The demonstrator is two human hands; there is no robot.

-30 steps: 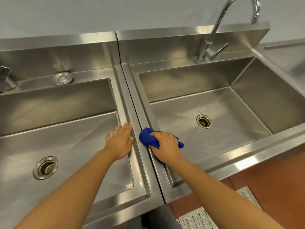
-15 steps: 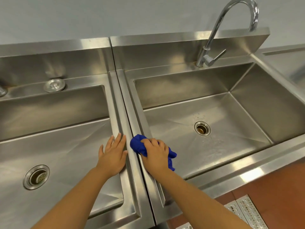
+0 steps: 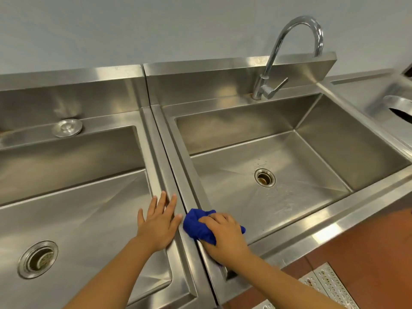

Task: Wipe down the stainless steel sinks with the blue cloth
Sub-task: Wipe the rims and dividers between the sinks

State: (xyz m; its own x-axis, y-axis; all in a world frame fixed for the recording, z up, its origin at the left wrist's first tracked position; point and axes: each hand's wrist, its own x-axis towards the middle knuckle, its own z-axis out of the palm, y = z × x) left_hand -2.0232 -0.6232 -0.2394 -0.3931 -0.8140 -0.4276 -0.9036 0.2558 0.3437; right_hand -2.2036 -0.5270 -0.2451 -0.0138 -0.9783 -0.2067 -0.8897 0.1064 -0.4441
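Two stainless steel sinks stand side by side: the left sink (image 3: 73, 152) and the right sink (image 3: 334, 139). My right hand (image 3: 225, 237) grips a bunched blue cloth (image 3: 197, 226) and presses it on the right sink's left rim, near the front. My left hand (image 3: 159, 221) lies flat with straight fingers on the right rim of the left sink, just left of the cloth. The seam between the two sinks runs between my hands.
A curved chrome faucet (image 3: 274, 70) rises at the back of the right sink. Each basin has a drain (image 3: 264, 177), and the left drain (image 3: 38, 259) is larger. A round metal cap (image 3: 66, 128) sits on the left sink's back ledge. Red floor (image 3: 367, 248) and a perforated grate (image 3: 330, 286) lie below right.
My right hand has slid the cloth toward me along the rim. My left hand stays on the neighbouring rim. The camera has tilted, so more of the faucet shows.
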